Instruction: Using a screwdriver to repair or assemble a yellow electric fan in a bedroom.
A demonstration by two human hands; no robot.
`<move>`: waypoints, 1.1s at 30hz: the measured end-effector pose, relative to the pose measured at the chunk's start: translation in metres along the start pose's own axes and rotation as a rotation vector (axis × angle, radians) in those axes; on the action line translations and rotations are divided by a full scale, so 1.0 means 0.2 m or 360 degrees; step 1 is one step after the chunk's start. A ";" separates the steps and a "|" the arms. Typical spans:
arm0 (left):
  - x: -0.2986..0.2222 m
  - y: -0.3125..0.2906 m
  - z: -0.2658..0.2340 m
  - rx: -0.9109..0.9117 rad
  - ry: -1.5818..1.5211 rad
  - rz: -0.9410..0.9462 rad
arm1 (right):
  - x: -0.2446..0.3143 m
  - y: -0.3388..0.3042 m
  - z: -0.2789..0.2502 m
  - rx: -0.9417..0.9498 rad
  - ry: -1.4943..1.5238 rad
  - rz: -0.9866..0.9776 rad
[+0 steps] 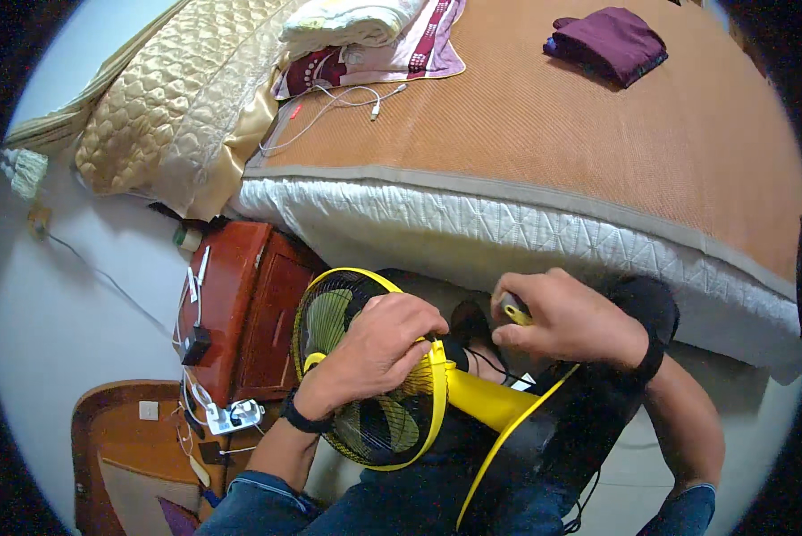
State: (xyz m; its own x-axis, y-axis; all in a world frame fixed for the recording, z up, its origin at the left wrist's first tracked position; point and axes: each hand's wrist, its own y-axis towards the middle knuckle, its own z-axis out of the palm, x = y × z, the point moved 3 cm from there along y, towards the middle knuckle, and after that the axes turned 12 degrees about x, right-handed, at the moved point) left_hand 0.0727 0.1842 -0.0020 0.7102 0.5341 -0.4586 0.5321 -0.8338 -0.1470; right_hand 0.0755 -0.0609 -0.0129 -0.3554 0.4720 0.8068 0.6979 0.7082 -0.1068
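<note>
A black and yellow electric fan [441, 402] lies tilted across my lap, its round black base edged in yellow. My left hand [378, 344] rests over the grille, fingers closed on the yellow rim near its joint with the neck. In my right hand [566, 317], closed and raised beyond the neck, is a small tool with a grey and yellow handle [513, 309]; its working end is hidden, so I cannot tell its exact kind. Behind the neck hangs a black cord. Both wrists wear black bands.
A bed with a brown mat [508, 134] stretches across the far side, bearing a white cable [329, 107], a folded maroon cloth [611, 45] and bedding. At left stand a red-brown cabinet [253, 313] and a white power strip [235, 417] with plugs and cords.
</note>
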 end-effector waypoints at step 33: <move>0.00 0.02 0.01 -0.0162 -0.0064 -0.0077 | -0.02 0.23 0.18 0.0152 0.0394 -0.0208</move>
State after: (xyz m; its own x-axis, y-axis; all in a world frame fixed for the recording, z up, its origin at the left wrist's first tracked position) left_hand 0.0745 0.1803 -0.0054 0.6645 0.5659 -0.4880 0.6109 -0.7875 -0.0813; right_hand 0.0863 -0.0110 -0.0424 -0.2677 0.2393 0.9333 0.5904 0.8062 -0.0374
